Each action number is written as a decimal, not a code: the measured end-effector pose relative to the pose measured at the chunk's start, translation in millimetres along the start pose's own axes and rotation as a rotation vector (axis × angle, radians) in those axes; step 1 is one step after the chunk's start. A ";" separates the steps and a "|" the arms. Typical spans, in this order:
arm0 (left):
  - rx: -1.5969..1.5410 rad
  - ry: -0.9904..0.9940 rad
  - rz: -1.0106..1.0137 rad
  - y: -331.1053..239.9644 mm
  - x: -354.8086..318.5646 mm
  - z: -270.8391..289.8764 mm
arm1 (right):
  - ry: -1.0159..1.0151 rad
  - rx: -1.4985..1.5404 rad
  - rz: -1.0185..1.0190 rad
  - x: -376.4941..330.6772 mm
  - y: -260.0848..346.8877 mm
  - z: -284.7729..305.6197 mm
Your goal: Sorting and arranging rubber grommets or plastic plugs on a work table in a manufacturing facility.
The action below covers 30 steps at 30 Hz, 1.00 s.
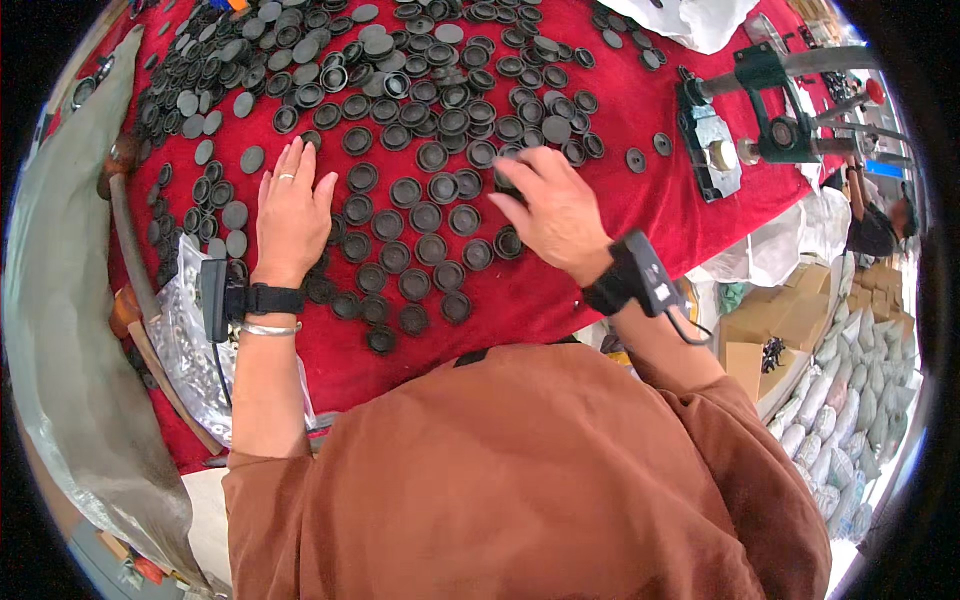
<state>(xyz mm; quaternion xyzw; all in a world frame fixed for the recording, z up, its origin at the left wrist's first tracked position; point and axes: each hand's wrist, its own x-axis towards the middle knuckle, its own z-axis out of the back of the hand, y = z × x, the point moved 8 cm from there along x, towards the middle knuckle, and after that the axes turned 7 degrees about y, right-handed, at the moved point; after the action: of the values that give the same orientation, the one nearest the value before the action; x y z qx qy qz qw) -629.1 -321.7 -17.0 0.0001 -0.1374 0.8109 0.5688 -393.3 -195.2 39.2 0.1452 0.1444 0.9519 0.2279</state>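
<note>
Evidently, black round caps point(425, 217) lie left of the metal clamp fixture point(785, 133) on the red-covered counter point(640, 230). Nearer it, the right hand point(556, 208) curls over one, grip unclear; farther left, the left hand point(293, 212) spreads flat, seemingly empty. A low sweep could scatter loose caps.

The right hand point(555, 210) is slightly blurred, and its curled fingers hide most of the cap point(507, 182) beneath them; whether they grip it cannot be told. The left hand point(293, 215) hides whatever lies under its palm. The upper edge cuts off the pile of caps point(425, 217), a white sheet point(690, 20) and an orange object point(238, 4). The left forearm point(270, 390) covers part of a clear bag point(190, 335), whose contents are too small to identify, as are black pieces point(772, 354) in a box point(750, 325). The lower edge crops the brown smock point(520, 480).
</note>
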 end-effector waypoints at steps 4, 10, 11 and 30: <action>-0.012 -0.013 0.035 -12.7 -3.1 16.9 | -0.037 0.029 0.012 3.6 -8.6 -15.4; -0.276 -0.108 -0.074 -68.2 -58.7 38.9 | -0.126 0.246 -0.167 -13.7 -14.5 1.5; -0.285 -0.084 -0.126 -85.9 -72.6 41.2 | -0.045 0.429 -0.326 -20.6 -27.7 -13.9; -0.141 0.168 -0.017 -114.2 -123.7 -1.2 | 0.079 0.150 -0.040 28.7 25.5 -52.9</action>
<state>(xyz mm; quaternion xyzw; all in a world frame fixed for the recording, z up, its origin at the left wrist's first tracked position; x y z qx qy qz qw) -480.0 -399.6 -12.1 -0.1065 -0.1460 0.7914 0.5839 -445.8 -214.3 5.5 0.1213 0.2272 0.9386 0.2295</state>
